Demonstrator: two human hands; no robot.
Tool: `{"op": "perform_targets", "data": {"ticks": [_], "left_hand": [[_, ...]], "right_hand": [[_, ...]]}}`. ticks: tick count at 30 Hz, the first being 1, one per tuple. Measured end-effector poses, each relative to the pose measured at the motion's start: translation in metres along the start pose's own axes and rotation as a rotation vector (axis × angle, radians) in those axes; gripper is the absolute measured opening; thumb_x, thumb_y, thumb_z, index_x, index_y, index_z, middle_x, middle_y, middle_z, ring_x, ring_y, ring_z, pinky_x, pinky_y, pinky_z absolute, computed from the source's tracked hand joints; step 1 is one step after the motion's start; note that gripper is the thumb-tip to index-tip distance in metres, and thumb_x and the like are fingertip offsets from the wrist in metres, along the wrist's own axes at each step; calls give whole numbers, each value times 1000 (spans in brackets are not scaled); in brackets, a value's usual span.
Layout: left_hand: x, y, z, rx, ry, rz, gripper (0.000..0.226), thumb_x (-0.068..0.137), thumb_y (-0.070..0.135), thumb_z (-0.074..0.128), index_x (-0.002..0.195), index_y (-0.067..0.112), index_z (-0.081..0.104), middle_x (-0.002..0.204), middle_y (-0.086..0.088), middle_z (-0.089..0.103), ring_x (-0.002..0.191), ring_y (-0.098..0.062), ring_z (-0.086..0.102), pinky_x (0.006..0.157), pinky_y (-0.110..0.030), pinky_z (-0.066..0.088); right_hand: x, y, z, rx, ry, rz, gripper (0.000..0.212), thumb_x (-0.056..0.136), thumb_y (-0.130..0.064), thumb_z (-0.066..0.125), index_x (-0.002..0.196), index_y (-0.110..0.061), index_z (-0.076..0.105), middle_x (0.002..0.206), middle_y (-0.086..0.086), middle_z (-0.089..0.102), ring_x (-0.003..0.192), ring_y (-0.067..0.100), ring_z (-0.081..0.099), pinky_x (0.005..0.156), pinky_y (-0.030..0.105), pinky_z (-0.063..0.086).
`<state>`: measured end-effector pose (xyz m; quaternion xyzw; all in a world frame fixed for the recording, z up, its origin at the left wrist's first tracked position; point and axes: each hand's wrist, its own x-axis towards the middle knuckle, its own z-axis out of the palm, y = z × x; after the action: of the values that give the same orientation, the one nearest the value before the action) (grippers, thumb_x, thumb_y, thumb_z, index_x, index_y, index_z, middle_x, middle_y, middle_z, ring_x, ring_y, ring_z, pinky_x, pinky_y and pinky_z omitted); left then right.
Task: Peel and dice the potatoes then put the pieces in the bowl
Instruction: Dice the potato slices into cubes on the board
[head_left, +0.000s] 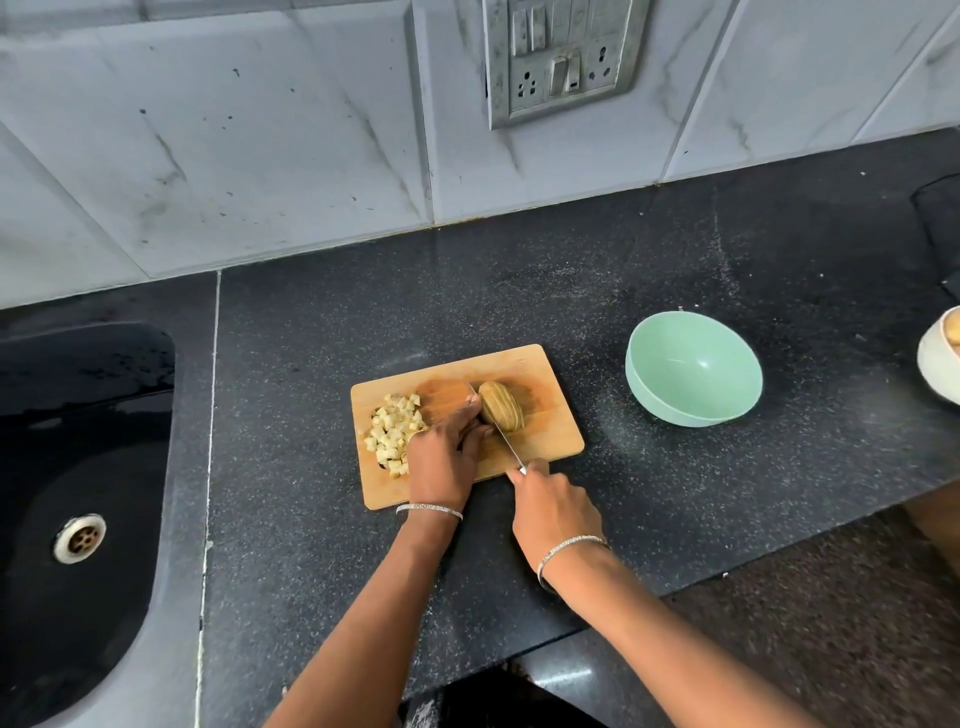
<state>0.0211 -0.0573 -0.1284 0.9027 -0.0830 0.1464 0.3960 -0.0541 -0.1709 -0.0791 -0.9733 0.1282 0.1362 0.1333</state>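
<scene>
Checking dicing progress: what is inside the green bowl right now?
The green bowl shows only its bare inside, no potato; its near inner wall is hidden behind the rim. The diced pieces lie on the cutting board.

The cutting board (550, 431) lies near the front edge of the worktop (519, 291); diced pieces (392, 428) on its left end, potato (503, 413) mid-board, bowl (693, 374) to its right.

This is a home kitchen. A black speckled stone counter (675, 249) runs along a wall of pale marble-look tiles (260, 130), with a dark sink (78, 415) and its metal drain (79, 538) set in at the left and a grimy switch-and-socket panel (561, 57) above. A wooden chopping board (550, 415) with diced potato (392, 431) and a green bowl (693, 374) sit on the counter.
</scene>
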Motion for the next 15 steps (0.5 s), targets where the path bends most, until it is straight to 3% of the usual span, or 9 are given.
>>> {"op": "perform_targets", "data": {"ticks": [8,12,15], "left_hand": [[-1,7,-5,-7,-38,-48,35,81,19,77,115,13,70,92,-1,76,75,-13,71,66,-8,40],[-2,9,-6,-59,-61,-71,34,83,16,75,116,13,68,99,3,75,86,-9,71,78,-9,46],[7,10,-10,-111,-155,-120,36,78,15,78,111,15,63,101,4,73,93,-9,69,86,-21,53]], "right_hand": [[-15,13,-4,50,-15,9,41,104,-44,25,110,-13,50,110,13,65,104,36,63,70,38,44],[-39,35,-14,84,-82,21,44,103,-47,25,108,-15,54,109,14,64,103,38,61,77,42,47],[-49,61,-32,78,-173,36,44,101,-49,27,100,-18,58,106,14,65,101,37,62,80,41,47]]}}
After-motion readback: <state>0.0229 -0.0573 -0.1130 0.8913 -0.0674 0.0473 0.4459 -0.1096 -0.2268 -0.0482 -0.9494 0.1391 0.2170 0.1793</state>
